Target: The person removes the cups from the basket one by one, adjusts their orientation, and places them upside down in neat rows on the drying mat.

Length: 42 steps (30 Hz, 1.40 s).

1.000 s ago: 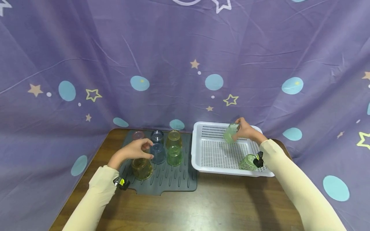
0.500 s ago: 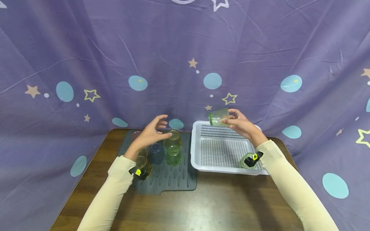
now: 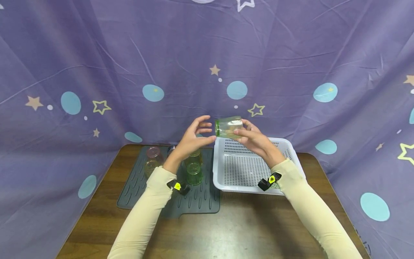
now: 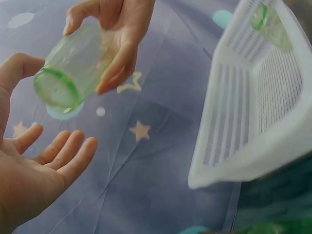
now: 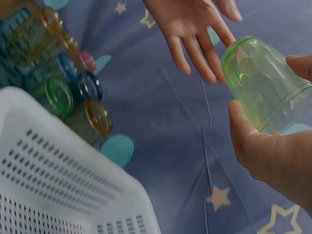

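My right hand (image 3: 257, 144) grips a clear green glass (image 3: 229, 126) by its rim end, lying sideways in the air over the back left of the white basket (image 3: 217, 180). Its thick green base (image 4: 57, 90) points toward my left hand (image 3: 191, 140). That hand has its fingers spread and thumb apart, with the fingertips close to the base. In the right wrist view, the fingertips of the left hand (image 5: 190, 34) come right up to the glass's base. Another green glass (image 4: 275, 29) lies in the basket, mostly hidden behind my right wrist in the head view.
Left of the basket, a dark ridged drying mat (image 3: 129, 196) carries several upside-down glasses, among them a pink one (image 3: 153, 153), a green one (image 3: 194, 175) and an amber one (image 5: 97, 119). My left forearm covers some of them. A purple curtain (image 3: 181, 46) hangs behind the wooden table (image 3: 226, 233).
My right hand has lifted the green glass out of the basket, tipped it sideways and carried it left. My left hand has risen from above the mat and moved right toward it.
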Motion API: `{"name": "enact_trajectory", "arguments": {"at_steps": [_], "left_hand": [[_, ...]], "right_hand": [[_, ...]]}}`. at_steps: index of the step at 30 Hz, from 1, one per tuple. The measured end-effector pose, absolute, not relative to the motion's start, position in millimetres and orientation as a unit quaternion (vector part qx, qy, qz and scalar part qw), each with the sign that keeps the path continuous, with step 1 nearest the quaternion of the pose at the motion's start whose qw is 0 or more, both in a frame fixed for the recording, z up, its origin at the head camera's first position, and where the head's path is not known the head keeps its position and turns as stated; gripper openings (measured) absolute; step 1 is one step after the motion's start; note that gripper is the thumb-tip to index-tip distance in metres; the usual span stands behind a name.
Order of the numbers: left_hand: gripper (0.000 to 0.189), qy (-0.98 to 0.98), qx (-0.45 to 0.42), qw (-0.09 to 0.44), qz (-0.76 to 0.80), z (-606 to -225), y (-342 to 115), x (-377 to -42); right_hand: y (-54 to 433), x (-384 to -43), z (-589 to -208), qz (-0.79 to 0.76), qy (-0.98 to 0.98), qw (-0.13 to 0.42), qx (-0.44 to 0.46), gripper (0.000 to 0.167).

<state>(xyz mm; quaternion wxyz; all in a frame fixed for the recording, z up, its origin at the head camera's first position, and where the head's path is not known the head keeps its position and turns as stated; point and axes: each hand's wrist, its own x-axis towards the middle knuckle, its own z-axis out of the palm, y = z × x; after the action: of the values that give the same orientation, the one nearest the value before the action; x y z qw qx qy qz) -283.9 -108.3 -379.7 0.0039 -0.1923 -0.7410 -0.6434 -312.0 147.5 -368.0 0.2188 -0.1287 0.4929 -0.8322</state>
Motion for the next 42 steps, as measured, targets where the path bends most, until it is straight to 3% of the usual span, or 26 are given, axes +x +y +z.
{"name": "enact_trajectory", "arguments": {"at_steps": [10,17,27,33,37,42], "left_hand": [[0.072,-0.673,-0.177,0.016,-0.718,-374.1,-86.9,-283.6],[0.059,-0.656,-0.162,0.054,-0.735,-370.3,-81.8,-279.8],[0.058,-0.676,-0.155,0.076,-0.717,-364.2,-101.3,-278.2],[0.056,-0.683,-0.146,0.079,-0.712,-362.2,-115.7,-277.0],[0.057,-0.703,-0.139,0.078,-0.693,-361.6,-126.5,-275.5],[0.056,-0.742,-0.143,0.068,-0.651,-360.4,-140.6,-273.2]], "right_hand": [[134.3,-306.5,-364.1,-0.850,0.450,0.242,-0.127,0.053],[133.4,-307.2,-360.8,-0.833,0.473,0.253,-0.135,0.055],[158.0,-318.2,-364.2,-0.741,0.589,0.276,-0.165,0.076],[177.4,-333.2,-377.1,-0.696,0.649,0.276,-0.133,0.070],[189.3,-344.2,-390.4,-0.615,0.731,0.271,-0.119,0.067],[206.3,-352.8,-403.0,-0.384,0.860,0.292,-0.167,0.063]]}}
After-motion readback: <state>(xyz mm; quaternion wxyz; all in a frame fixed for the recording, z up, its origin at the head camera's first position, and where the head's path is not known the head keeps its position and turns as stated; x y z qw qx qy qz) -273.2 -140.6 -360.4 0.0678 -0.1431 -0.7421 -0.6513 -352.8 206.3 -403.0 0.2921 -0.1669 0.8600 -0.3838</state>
